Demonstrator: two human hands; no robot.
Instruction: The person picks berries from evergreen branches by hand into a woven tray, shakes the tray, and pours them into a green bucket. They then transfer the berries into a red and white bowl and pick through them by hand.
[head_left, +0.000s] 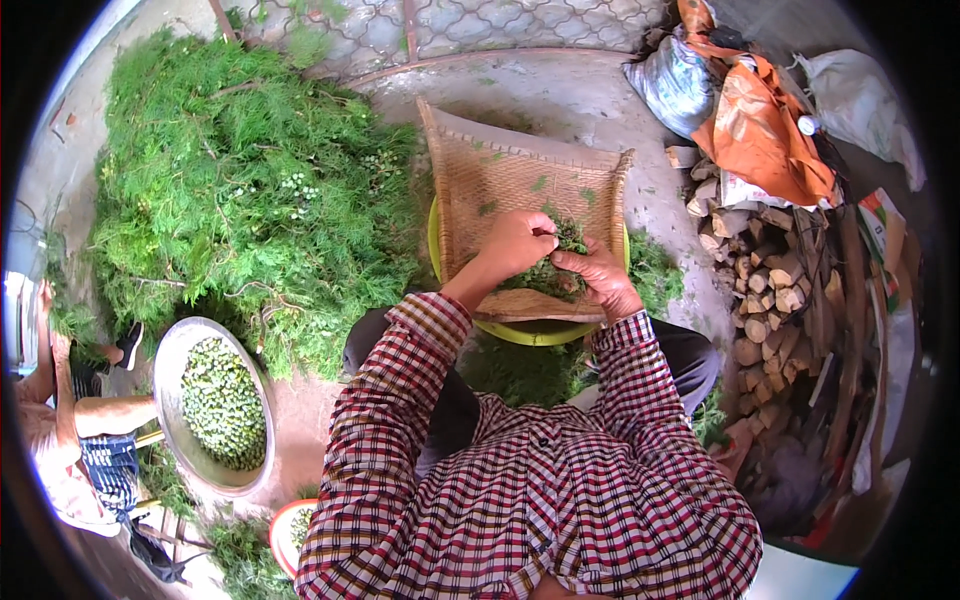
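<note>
Both my hands meet over a woven bamboo scoop basket (480, 165), which rests on a yellow-green basin (530, 335) in front of my knees. My right hand (606, 280) is closed, holding a small green sprig (571, 236) between thumb and fingers. Right beside it, my left hand (512, 245) has its thumb and fingertips pinched together at the sprig's edge; what lies between them is too small to make out. Below the hands, a heap of green clippings (548, 282) lies in the scoop's near end, partly hidden by my fingers.
A big pile of feathery green branches (250, 190) spreads over the left. Nearer stand a metal basin (168, 400) of green berries (222, 405) and a red-rimmed bowl (277, 535). Another person (60, 440) sits far left. Stacked firewood (765, 340) and bags (770, 130) line the right.
</note>
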